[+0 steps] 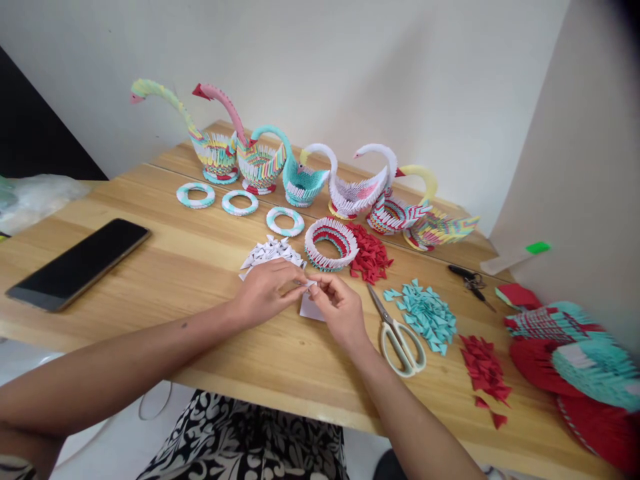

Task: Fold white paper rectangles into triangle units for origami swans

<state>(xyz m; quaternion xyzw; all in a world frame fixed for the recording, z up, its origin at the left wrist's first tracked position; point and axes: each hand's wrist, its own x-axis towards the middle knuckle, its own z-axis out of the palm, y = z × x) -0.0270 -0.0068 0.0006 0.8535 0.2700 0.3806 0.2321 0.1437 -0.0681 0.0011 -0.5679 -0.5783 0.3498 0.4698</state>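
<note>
Over the middle of the table, my left hand [267,291] and my right hand [340,307] meet at the fingertips, both pinching a small piece of white paper [311,285]. Its exact folded shape is mostly hidden by the fingers. Below it, a flat white paper sheet [311,309] shows partly under my right hand. Just beyond my left hand lies a pile of white folded paper triangles [273,250]. A ring-shaped paper bowl [309,248] in white, red and teal stands right behind my fingertips. White-handled scissors [400,337] lie to the right of my right hand.
Several paper swans [305,187] line the back edge near the wall, with paper rings [240,202] before them. Red triangles [370,253] and teal triangles [427,315] lie in piles. A phone [77,260] rests at left; an awl-like tool [473,287] and red-teal paper pieces [575,347] sit right.
</note>
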